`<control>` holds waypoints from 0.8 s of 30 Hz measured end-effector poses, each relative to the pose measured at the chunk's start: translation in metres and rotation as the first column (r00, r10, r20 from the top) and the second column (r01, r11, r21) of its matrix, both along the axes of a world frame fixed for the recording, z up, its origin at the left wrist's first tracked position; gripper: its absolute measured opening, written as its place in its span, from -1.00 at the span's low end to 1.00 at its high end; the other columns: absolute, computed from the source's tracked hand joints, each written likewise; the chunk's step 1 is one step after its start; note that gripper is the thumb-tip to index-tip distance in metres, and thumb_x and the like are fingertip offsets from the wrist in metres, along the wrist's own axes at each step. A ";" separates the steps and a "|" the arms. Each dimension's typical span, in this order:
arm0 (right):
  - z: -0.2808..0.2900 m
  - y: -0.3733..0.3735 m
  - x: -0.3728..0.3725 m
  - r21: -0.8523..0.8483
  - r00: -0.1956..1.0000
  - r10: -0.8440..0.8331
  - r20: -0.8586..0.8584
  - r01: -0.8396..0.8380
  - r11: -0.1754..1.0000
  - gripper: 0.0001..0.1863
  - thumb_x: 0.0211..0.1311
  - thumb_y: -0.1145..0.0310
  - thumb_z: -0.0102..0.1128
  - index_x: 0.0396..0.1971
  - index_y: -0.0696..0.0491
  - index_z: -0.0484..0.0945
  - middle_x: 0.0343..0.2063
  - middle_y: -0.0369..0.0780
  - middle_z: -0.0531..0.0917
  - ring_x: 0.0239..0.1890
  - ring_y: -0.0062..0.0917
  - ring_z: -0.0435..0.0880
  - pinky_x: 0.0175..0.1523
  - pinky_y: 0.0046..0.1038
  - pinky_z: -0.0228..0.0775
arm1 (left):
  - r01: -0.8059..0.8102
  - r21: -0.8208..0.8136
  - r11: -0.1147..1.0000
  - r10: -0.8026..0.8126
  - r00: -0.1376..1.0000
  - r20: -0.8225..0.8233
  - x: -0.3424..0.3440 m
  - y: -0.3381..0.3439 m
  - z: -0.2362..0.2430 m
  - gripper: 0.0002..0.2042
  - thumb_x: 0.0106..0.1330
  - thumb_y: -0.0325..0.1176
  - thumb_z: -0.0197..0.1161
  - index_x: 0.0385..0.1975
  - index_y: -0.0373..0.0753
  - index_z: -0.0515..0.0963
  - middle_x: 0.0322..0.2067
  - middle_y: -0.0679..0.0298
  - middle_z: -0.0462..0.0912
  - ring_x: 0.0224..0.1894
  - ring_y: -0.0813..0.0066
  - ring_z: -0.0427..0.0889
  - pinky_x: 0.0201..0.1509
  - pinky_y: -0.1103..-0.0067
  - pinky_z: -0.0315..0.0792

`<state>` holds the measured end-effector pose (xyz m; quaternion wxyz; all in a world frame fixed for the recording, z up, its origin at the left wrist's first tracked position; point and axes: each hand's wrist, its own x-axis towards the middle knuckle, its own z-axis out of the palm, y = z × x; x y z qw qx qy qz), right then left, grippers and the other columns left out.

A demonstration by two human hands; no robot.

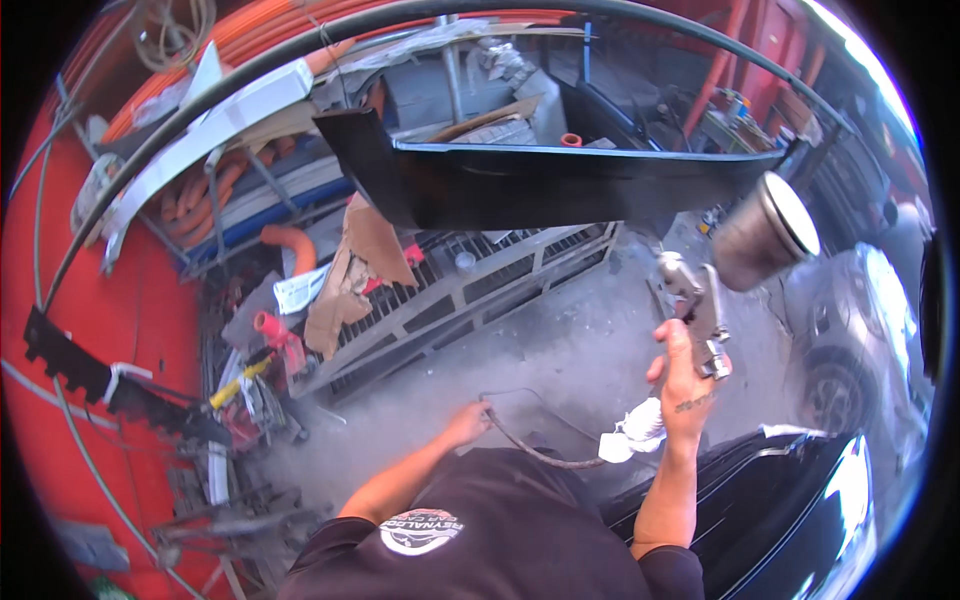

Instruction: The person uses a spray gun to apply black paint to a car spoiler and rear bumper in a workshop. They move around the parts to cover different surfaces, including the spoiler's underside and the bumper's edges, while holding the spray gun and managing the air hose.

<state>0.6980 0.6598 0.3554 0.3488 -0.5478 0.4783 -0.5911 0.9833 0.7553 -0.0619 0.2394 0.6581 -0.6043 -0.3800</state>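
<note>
My right hand (pixel 685 375) grips a metal spray gun (pixel 700 310) with a large steel cup (pixel 750 240) tilted at its top. A white wrapped bundle (pixel 632 430) hangs beside my right wrist, on the hose side. My left hand (pixel 468 425) is closed on a dark air hose (pixel 525 448), which curves toward that bundle. Beyond the gun, a long glossy black panel (pixel 520 195) hangs crosswise, with pale haze around its lower right part and over the floor.
A metal ramp (pixel 450 300) with torn cardboard (pixel 350 290) lies behind the panel. A curved bar (pixel 200 100) arches overhead by a red wall (pixel 100 420). A wheeled car (pixel 835 385) stands at right; a black glossy part (pixel 760 510) is near my right elbow.
</note>
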 end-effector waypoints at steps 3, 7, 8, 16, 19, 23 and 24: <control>0.013 0.032 0.040 -0.041 0.971 0.198 -0.136 -0.205 0.978 -0.86 0.38 0.44 0.38 -0.22 0.21 0.69 -0.56 -0.27 0.70 -0.65 -0.68 0.59 -0.55 -0.51 0.34 | 0.119 0.000 0.993 -0.119 0.993 -0.023 0.027 0.004 0.000 -0.66 0.22 -0.29 0.47 -0.05 -0.23 0.62 -0.15 -0.02 0.72 -0.05 -0.04 0.69 0.02 0.19 0.54; 0.049 0.067 0.102 0.038 0.868 0.472 -0.157 -0.472 0.881 -0.70 0.29 0.43 0.45 -0.03 0.23 0.69 -0.51 -0.22 0.70 -0.54 -0.61 0.64 -0.40 -0.51 0.44 | 0.238 0.030 0.971 -0.236 0.970 -0.063 0.059 0.020 0.016 -0.64 0.22 -0.24 0.48 -0.05 -0.25 0.62 -0.18 -0.01 0.73 -0.08 -0.01 0.71 -0.01 0.23 0.54; 0.056 0.074 0.116 0.050 0.841 0.529 -0.115 -0.527 0.848 -0.67 0.30 0.40 0.46 0.00 0.22 0.69 -0.47 -0.21 0.71 -0.50 -0.59 0.63 -0.36 -0.50 0.46 | 0.257 0.033 0.966 -0.254 0.964 -0.072 0.064 0.024 0.016 -0.64 0.22 -0.23 0.49 -0.05 -0.25 0.63 -0.19 -0.01 0.73 -0.09 -0.01 0.71 -0.02 0.23 0.54; 0.078 0.072 0.101 0.040 0.977 0.191 -0.100 -0.187 0.981 -0.76 0.38 0.28 0.42 -0.23 0.19 0.75 -0.50 -0.31 0.74 -0.67 -0.74 0.53 -0.57 -0.59 0.36 | 0.338 -0.105 0.935 -0.348 0.932 -0.103 0.052 0.037 0.061 -0.62 0.29 -0.10 0.47 -0.12 -0.30 0.64 -0.32 -0.03 0.72 -0.19 -0.04 0.72 -0.06 0.20 0.53; 0.078 0.048 0.053 0.013 0.969 -0.097 -0.226 0.102 0.995 -0.70 0.42 0.20 0.35 -0.23 0.18 0.73 -0.50 -0.27 0.73 -0.70 -0.70 0.54 -0.60 -0.57 0.36 | 0.434 -0.059 0.899 -0.438 0.893 -0.105 0.034 0.034 0.081 -0.63 0.31 -0.10 0.45 -0.13 -0.30 0.66 -0.37 -0.03 0.71 -0.23 -0.04 0.72 -0.10 0.20 0.51; 0.067 0.009 -0.017 -0.035 0.895 -0.312 -0.318 0.318 0.947 -0.64 0.42 0.13 0.34 -0.30 0.19 0.71 -0.53 -0.28 0.70 -0.74 -0.65 0.55 -0.66 -0.51 0.36 | 0.414 -0.112 0.904 -0.425 0.897 -0.120 0.021 0.033 0.090 -0.62 0.31 -0.09 0.43 -0.08 -0.28 0.69 -0.28 -0.03 0.73 -0.18 -0.03 0.71 -0.08 0.19 0.51; 0.066 0.003 -0.023 -0.056 0.866 -0.363 -0.344 0.367 0.928 -0.63 0.41 0.13 0.34 -0.31 0.20 0.71 -0.53 -0.28 0.70 -0.74 -0.65 0.56 -0.66 -0.51 0.36 | 0.440 -0.048 0.897 -0.442 0.891 -0.106 0.021 0.027 0.096 -0.59 0.32 -0.07 0.42 -0.02 -0.28 0.70 -0.18 -0.06 0.74 -0.09 -0.05 0.72 0.00 0.20 0.52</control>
